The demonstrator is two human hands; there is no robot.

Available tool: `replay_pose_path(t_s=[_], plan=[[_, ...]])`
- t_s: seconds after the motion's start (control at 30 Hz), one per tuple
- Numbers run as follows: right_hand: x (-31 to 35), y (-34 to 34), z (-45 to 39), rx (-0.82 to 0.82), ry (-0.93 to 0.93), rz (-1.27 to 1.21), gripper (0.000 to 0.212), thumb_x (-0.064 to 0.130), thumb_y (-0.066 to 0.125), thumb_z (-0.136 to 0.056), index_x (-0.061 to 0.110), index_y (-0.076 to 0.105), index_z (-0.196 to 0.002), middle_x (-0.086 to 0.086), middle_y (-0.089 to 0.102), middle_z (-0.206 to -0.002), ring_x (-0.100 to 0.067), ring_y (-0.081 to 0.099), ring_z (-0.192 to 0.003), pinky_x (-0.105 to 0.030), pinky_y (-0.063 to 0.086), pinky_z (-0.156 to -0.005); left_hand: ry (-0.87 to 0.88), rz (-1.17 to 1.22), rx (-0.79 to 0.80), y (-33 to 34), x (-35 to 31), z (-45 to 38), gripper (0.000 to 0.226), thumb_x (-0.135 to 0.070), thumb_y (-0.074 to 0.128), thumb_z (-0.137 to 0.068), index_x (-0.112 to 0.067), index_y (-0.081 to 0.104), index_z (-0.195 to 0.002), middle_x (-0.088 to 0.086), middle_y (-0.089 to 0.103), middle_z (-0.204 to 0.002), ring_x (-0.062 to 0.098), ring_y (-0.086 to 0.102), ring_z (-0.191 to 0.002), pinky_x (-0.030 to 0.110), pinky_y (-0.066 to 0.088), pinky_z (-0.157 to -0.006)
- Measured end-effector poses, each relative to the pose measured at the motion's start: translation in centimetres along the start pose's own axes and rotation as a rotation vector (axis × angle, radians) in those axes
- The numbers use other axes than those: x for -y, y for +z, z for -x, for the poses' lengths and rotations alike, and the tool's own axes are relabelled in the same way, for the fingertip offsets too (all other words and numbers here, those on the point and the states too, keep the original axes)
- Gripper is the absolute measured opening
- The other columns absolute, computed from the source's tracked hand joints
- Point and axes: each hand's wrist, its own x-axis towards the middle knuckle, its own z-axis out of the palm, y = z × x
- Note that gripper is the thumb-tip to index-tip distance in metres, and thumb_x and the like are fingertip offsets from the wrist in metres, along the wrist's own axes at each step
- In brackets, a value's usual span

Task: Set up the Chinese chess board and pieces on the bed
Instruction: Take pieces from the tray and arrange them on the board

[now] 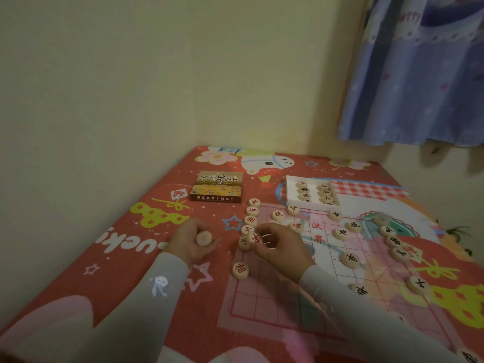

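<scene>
left hand (195, 243): off board on bedspread (86, 260), curled round a stack of wooden pieces (204, 237)
right hand (279, 246): pinching red piece (256, 238) over back rank
board (275, 305): paper sheet, flat on bed
tray (290, 189): spare pieces inside
tip: centre disc on line crossing, don't nudge neighbours

board (301, 292) on bed (136, 258), box lid (216, 186) behind-left, tray (290, 189) behind

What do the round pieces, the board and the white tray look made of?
Pieces: pale, matte discs, probably wood, with inked red or black characters. Board: thin translucent sheet, likely plastic film; the bedsheet print shows through. White tray: seemingly cardboard, with thin, flat walls.
</scene>
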Motion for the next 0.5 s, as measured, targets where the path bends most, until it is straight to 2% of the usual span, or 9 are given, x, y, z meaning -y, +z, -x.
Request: replay_pose_path(t_s=[0.07, 0.17, 0.23, 0.33, 0.43, 0.5], plan=[[-0.1, 0.1, 0.3, 0.024, 0.001, -0.012, 0.022, 0.027, 0.075, -0.078, 0.030, 0.065, -0.097, 0.011, 0.066, -0.098, -0.004, 0.064, -0.087, -0.029, 0.056, -0.083, 0.030, -0.038, -0.018, 0.1, 0.0, 0.4, 0.014, 0.008, 0.044, -0.089, 0.000, 0.050, -0.099, 0.016, 0.045, -0.114, 0.031, 0.050, -0.098, 0.045, 0.053, -0.081], [-0.1, 0.3, 1.0, 0.101, -0.014, 0.010, 0.025, 0.027, 0.076, -0.076, 0.029, 0.067, -0.099, 0.012, 0.066, -0.099, -0.004, 0.064, -0.088, -0.029, 0.056, -0.085, 0.084, -0.032, -0.037, 0.4, 0.2, 1.0, 0.032, 0.010, 0.038, -0.095, 0.004, 0.043, -0.125, 0.020, 0.038, -0.125, 0.037, 0.043, -0.123, 0.047, 0.050, -0.091], [0.0, 0.4, 1.6, 0.178, -0.046, 0.062, 0.028, 0.027, 0.076, -0.077, 0.025, 0.068, -0.104, 0.009, 0.065, -0.102, -0.004, 0.064, -0.091, -0.028, 0.054, -0.087, 0.094, -0.042, -0.027, 0.5, 0.3, 1.4, 0.039, 0.010, 0.038, -0.096, 0.006, 0.035, -0.135, 0.024, 0.037, -0.131, 0.040, 0.042, -0.126, 0.049, 0.049, -0.093], [0.2, 0.7, 2.8, 0.264, -0.119, 0.098, 0.029, 0.028, 0.072, -0.077, 0.021, 0.070, -0.105, 0.006, 0.065, -0.103, -0.005, 0.063, -0.091, -0.025, 0.053, -0.087, 0.080, -0.074, -0.023, 0.4, 0.4, 1.9, 0.033, 0.006, 0.039, -0.097, 0.009, 0.038, -0.130, 0.025, 0.044, -0.124, 0.040, 0.045, -0.124, 0.049, 0.047, -0.098], [0.4, 1.2, 4.2, 0.299, -0.157, 0.129, 0.030, 0.033, 0.072, -0.077, 0.024, 0.070, -0.106, 0.010, 0.064, -0.100, -0.002, 0.061, -0.089, -0.017, 0.051, -0.083, 0.061, -0.111, -0.010, 0.1, 0.5, 2.3, 0.016, 0.004, 0.040, -0.097, 0.010, 0.047, -0.110, 0.024, 0.052, -0.112, 0.039, 0.048, -0.123, 0.047, 0.047, -0.099], [0.7, 1.4, 5.2, 0.325, -0.192, 0.170, 0.031, 0.039, 0.071, -0.077, 0.027, 0.069, -0.106, 0.011, 0.063, -0.099, -0.002, 0.060, -0.088, -0.015, 0.049, -0.081, 0.072, -0.125, -0.007, -0.2, 0.7, 2.5, 0.025, 0.005, 0.040, -0.097, 0.009, 0.044, -0.121, 0.024, 0.053, -0.113, 0.038, 0.051, -0.118, 0.047, 0.048, -0.097]])
